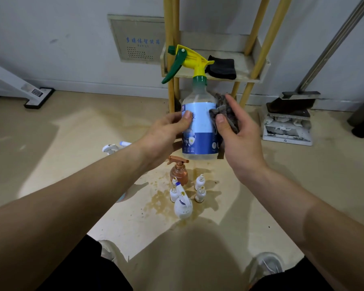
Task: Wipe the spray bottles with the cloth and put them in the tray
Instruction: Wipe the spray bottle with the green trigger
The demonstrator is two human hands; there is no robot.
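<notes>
Between the left hand (166, 131) and the right hand (237, 135) are one large spray bottle (200, 127) and one grey cloth (226, 109); below the hands are one amber spray bottle (179, 173), one white spray bottle (182, 206) and three small white bottles (200, 181), left of them one white sprayer (110, 148), above them one black cloth (222, 67).

Only one cam here: wide-angle, worn on the person's head, pointing forward and down. It's close on the left hand (166, 133) and right hand (240, 135), which hold the clear blue-labelled plastic spray bottle (200, 122) and crumpled grey cloth (220, 103) mid-frame. The stained beige floor (72, 143) sits below, grey wall (51, 28) up top.
</notes>
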